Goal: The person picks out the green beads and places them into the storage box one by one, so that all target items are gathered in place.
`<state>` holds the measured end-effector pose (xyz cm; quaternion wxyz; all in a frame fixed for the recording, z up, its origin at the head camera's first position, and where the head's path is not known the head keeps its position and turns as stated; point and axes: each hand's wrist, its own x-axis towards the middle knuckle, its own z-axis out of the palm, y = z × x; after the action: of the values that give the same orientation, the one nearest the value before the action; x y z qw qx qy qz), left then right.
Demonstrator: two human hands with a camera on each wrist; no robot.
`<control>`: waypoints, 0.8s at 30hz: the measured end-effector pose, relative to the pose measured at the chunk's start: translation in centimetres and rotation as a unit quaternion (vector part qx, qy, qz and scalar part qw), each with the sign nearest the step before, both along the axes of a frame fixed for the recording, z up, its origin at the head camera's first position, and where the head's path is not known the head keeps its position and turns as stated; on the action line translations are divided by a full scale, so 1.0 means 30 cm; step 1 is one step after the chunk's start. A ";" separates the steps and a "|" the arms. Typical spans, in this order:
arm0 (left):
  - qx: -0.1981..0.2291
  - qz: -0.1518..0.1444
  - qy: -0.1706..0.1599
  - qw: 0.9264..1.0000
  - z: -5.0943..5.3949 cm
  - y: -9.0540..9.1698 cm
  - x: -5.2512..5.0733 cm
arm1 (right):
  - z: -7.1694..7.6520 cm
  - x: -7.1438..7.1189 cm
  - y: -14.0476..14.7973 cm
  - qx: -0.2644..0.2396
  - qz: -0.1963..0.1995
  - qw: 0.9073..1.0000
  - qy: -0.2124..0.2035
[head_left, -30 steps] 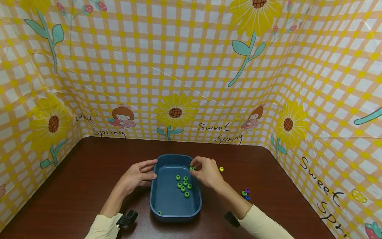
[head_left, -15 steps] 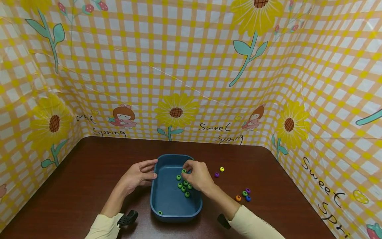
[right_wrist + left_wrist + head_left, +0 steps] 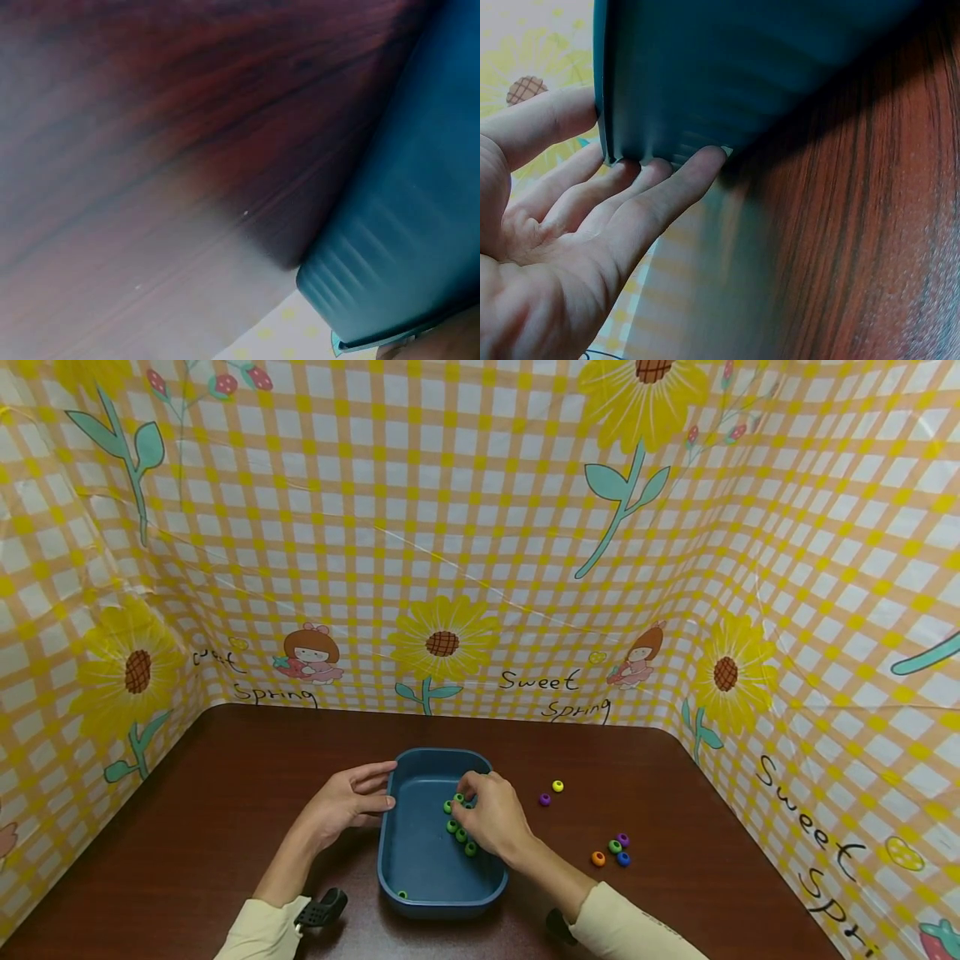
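In the head view a blue rectangular box (image 3: pixel 420 860) stands on the dark wooden table, with several green beads (image 3: pixel 470 849) inside. One more green bead (image 3: pixel 402 895) lies in its near left corner. My right hand (image 3: pixel 495 814) reaches over the right wall and pinches a green bead (image 3: pixel 459 797) between thumb and finger, low among the others, some of which it hides. My left hand (image 3: pixel 347 802) touches the box's left side with extended fingers. In the left wrist view its fingertips (image 3: pixel 705 159) rest against the outer wall. The right wrist view shows mostly table and the box's outer side.
Right of the box lie a yellow bead (image 3: pixel 557 786) and a purple bead (image 3: pixel 544 800). Nearer are an orange bead (image 3: pixel 597 859), a green bead (image 3: pixel 615 846), a blue bead (image 3: pixel 623 858) and another purple bead (image 3: pixel 622 840). Checked cloth (image 3: pixel 480 568) walls surround the table (image 3: pixel 247 777).
My right hand has carried the green bead from the box's right rim leftward and down to the other beads. Purple and orange beads on the table came into view. The left hand stays put.
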<state>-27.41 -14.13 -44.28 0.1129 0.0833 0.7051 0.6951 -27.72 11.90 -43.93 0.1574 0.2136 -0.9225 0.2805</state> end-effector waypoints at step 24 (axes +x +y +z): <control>-0.006 -0.002 0.005 1.000 0.000 0.001 0.002 | -0.010 0.000 -0.001 0.036 -0.004 0.999 0.034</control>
<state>-27.35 -14.11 -44.27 0.1114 0.0873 0.7096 0.6902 -27.73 11.87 -44.22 0.1820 0.2247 -0.9270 0.2389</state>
